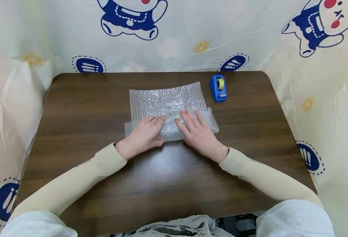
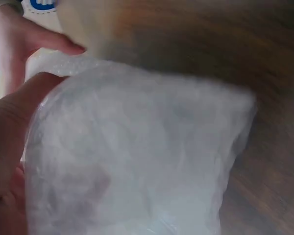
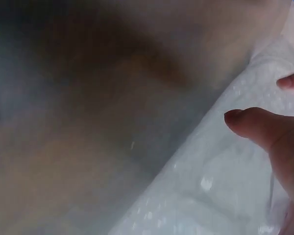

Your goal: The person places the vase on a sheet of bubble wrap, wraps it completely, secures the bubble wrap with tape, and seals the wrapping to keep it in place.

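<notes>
A sheet of clear bubble wrap (image 1: 165, 100) lies on the table, its near part folded over into a band (image 1: 174, 126). My left hand (image 1: 145, 133) rests on the left part of this band, with the thumb along its near edge. My right hand (image 1: 199, 133) lies on the right part, its fingers spread and straight. In the left wrist view, the end of the bubble wrap (image 2: 137, 142) hides part of the left hand. My right thumb (image 3: 257, 125) reaches over the wrap in the right wrist view. Whether anything lies inside the fold, I cannot tell.
A blue tape dispenser (image 1: 218, 89) with a yellowish roll stands behind the wrap, to the right. The brown wooden table (image 1: 102, 187) has a printed curtain (image 1: 174, 39) hanging behind it and at both sides.
</notes>
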Tool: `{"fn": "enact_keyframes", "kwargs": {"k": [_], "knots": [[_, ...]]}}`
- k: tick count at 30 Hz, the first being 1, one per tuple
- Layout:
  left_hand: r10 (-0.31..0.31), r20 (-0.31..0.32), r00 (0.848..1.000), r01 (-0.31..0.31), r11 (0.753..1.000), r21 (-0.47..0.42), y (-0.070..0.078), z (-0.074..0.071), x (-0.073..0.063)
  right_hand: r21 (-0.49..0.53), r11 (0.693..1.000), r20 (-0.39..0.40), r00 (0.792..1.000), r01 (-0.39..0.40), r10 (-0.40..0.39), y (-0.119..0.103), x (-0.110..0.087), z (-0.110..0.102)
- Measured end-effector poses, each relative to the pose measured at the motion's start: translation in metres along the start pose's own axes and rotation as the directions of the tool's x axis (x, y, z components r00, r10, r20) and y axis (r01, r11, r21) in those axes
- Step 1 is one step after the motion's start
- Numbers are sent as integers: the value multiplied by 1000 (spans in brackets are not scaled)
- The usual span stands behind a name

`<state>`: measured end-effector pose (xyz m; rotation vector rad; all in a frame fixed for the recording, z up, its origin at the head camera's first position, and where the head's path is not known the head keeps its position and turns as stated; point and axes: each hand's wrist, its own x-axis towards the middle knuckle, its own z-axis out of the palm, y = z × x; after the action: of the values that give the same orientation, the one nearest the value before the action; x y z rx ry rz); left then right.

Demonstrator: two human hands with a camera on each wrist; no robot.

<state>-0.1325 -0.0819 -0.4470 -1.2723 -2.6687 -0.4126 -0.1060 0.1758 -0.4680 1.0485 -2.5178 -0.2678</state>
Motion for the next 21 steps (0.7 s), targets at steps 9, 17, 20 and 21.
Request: {"fn": "enact_keyframes", "kwargs": {"k": [9,17,20,21], "knots": [[-29,68,997,32,999,-32,9,-5,-2,68,997,48,999,-29,26,-5,1,-2],[-124,321,939,212,944,-255,-13,-13,-10,86,996,54,999,-9,4,-4,1,-2],[-134,403,905,287,892,-349,-23,-12,-14,82,997,35,999,-5,2,-3,2,-2],[-132,421,898,302,879,-370,-25,-12,-15,84,996,30,1000,-3,1,-3,3,-2]]}}
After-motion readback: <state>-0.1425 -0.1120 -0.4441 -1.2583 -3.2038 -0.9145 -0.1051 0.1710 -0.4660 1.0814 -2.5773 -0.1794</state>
